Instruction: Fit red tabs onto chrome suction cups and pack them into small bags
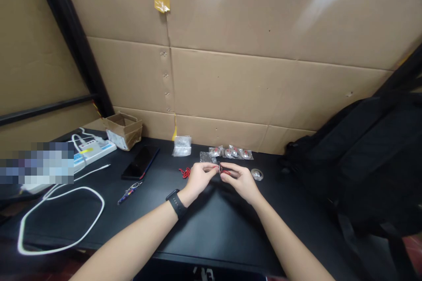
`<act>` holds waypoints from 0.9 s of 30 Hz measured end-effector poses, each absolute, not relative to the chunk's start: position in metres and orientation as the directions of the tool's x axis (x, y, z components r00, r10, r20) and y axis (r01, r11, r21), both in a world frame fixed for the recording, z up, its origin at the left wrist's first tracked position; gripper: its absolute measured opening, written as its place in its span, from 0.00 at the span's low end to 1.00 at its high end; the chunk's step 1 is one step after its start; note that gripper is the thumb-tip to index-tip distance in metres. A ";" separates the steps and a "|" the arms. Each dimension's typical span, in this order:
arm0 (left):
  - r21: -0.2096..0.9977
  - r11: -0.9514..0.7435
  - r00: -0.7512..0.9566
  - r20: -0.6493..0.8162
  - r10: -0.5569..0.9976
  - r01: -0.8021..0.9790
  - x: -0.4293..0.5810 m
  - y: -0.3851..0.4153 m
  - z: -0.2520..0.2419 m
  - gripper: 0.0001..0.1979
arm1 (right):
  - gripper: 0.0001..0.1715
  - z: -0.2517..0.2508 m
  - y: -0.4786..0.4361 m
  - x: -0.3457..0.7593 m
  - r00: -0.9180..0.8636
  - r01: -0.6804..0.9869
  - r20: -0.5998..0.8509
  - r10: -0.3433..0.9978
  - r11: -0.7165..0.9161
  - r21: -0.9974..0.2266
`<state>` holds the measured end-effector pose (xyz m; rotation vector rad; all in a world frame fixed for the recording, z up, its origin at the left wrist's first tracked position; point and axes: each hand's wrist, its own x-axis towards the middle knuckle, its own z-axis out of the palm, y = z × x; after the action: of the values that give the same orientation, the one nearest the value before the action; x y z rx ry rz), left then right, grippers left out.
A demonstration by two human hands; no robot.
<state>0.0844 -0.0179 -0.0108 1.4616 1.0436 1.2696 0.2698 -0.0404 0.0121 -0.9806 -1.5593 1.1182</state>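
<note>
Fingers (232,167) pinch a small, dark piece (220,167), red showing beside it.

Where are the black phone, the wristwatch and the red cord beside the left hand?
Black phone (141,162): head view, middle of its screen.
Wristwatch (178,205): head view, on its strap.
Red cord (185,173): head view, on its bunched strands.

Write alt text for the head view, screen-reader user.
A person's left hand and right hand pinch a small item, too small to identify, above a black table. Beyond them lie clear sachets of round pieces; red cord, a smartphone and open cardboard box sit to the left, a black backpack to the right.
</note>
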 end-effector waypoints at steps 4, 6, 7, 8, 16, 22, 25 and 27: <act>0.933 -0.314 0.150 0.289 0.945 0.178 0.082 -0.025 0.000 0.11 | 0.30 0.015 -0.040 0.269 -0.209 0.136 0.302 0.930 0.334 -0.933; 0.853 -0.424 0.161 0.393 0.905 0.303 0.080 -0.028 0.010 0.12 | 0.28 0.017 -0.040 0.270 -0.189 0.150 0.291 0.938 0.320 -0.935; 0.795 -0.476 0.142 0.458 0.877 0.377 0.077 -0.028 0.014 0.15 | 0.28 0.018 -0.040 0.272 -0.175 0.156 0.289 0.941 0.317 -0.936; 0.730 -0.512 0.114 0.522 0.845 0.454 0.074 -0.027 0.018 0.18 | 0.27 0.019 -0.039 0.273 -0.158 0.161 0.293 0.943 0.317 -0.935; 0.338 -0.574 0.461 0.359 0.811 0.746 0.040 -0.004 0.009 0.23 | 0.19 0.021 -0.032 0.295 -0.060 0.421 0.410 0.910 0.396 -0.816; 0.257 -0.648 0.576 0.306 0.758 0.717 0.051 -0.009 0.000 0.28 | 0.16 0.023 -0.033 0.299 -0.098 0.641 0.426 0.899 0.385 -0.665; 0.244 -0.692 0.629 0.293 0.720 0.679 0.059 -0.016 -0.002 0.28 | 0.16 0.018 -0.033 0.294 -0.120 0.677 0.383 0.916 0.358 -0.643; 0.239 -0.714 0.654 0.287 0.700 0.658 0.062 -0.019 -0.004 0.29 | 0.15 0.014 -0.032 0.291 -0.152 0.702 0.365 0.919 0.360 -0.614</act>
<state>0.0619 -0.0190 -0.0042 2.7527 1.1339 0.5506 0.2910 -0.0319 0.0137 -1.4069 -1.9199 0.3916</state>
